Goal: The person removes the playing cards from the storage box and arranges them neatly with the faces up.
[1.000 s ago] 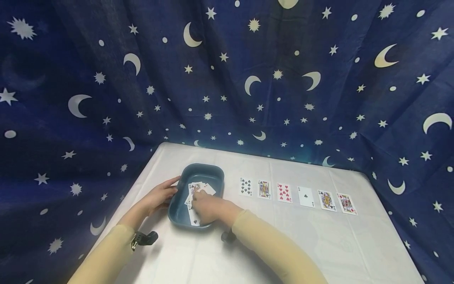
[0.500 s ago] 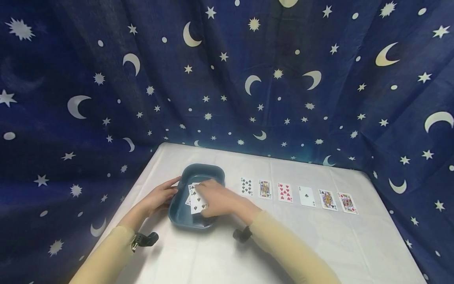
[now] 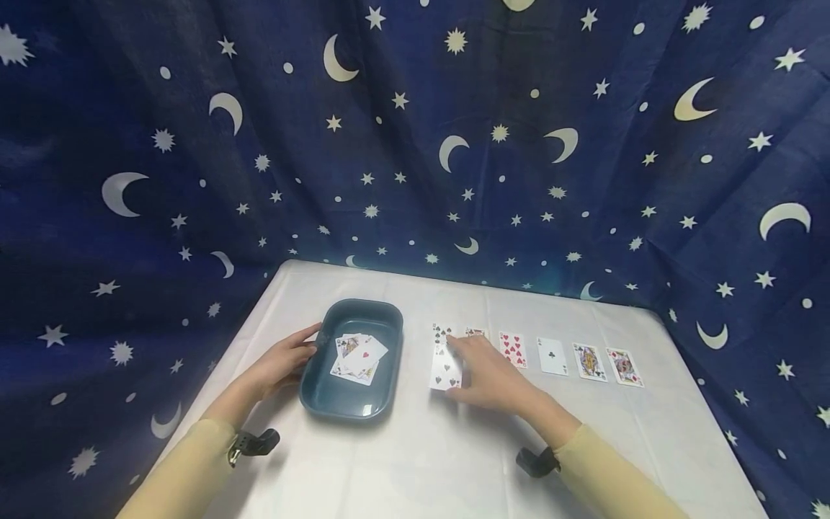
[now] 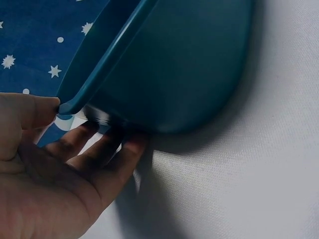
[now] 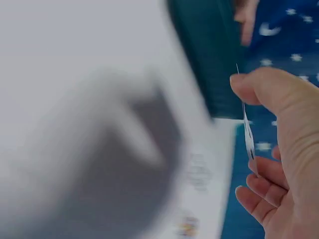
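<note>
My right hand (image 3: 486, 371) holds a spade playing card (image 3: 446, 373) by its edges, between thumb and fingers. In the right wrist view the card (image 5: 249, 132) appears nearly edge-on. It overlaps my sight of a black-suited card (image 3: 442, 331) at the left end of a row. At the left, my left hand (image 3: 279, 367) touches the side of a dark teal bin (image 3: 311, 393). In the left wrist view the thumb meets the bin's rim (image 4: 107, 64) and the other fingers (image 4: 107, 154) lie straight against its outer wall. Several face-up cards (image 3: 359, 358) lie loosely piled inside, a heart ace on top.
To the right, the row continues with a picture card (image 3: 475, 332) partly hidden by my hand, a heart card (image 3: 513, 349), an ace of clubs (image 3: 552, 356) and two picture cards, the rightmost a red-suited one (image 3: 625, 367). White cloth (image 3: 415, 461) covers the table; a starry curtain (image 3: 415, 144) hangs behind.
My right hand has lifted the spade card out of the bin and carried it right, to the left end of the row. The heart ace is now uncovered. My left hand stays at the bin.
</note>
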{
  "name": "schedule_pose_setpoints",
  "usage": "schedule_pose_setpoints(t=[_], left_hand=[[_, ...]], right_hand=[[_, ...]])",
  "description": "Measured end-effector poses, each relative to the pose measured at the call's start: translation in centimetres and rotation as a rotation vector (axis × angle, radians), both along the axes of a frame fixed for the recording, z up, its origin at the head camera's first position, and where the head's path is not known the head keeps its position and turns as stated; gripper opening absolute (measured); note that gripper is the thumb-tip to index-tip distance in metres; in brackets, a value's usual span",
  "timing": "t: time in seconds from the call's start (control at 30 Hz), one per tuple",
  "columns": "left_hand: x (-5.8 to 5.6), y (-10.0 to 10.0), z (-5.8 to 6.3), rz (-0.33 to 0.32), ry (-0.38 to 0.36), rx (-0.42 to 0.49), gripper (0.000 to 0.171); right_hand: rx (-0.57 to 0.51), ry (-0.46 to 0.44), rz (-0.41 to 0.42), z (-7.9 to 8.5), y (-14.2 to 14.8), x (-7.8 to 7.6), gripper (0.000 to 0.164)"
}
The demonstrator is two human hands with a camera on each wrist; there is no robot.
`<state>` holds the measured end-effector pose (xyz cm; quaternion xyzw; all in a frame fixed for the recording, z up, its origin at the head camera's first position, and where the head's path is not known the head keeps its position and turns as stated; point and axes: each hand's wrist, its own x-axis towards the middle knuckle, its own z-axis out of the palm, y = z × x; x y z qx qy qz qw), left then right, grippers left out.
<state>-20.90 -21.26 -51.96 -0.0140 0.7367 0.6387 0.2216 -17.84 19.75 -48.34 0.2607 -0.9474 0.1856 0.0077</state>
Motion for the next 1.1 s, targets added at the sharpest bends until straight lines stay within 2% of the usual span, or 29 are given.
schedule_pose_setpoints(t=[0.1,0.17,0.4,0.93,1.1], left_hand=[[0.0,-0.1,0.0,0.004,-0.004,-0.002,0.055],[0.0,-0.1,0.0,-0.001,0.001,-0.003,0.055],[0.1,-0.3,-0.1,-0.004,0.000,0.015,0.055],[0.0,-0.3,0.0,0.001,0.010,-0.006,0.055],[-0.1,-0.4,0.1,0.010,-0.001,-0.013,0.054]], right_hand=[[-0.006,-0.084,-0.007,-2.6,0.4,0.9,0.100],[-0.014,-0.111,-0.013,-3.7,0.3,1.4,0.101],[0.013,-0.120,-0.036,-5.5,0.0,1.4,0.101],[0.065,-0.096,-0.030,-5.8,-0.4,1.4,0.103],[0.030,-0.010,0.004,-5.1,-0.9,0.9,0.097]])
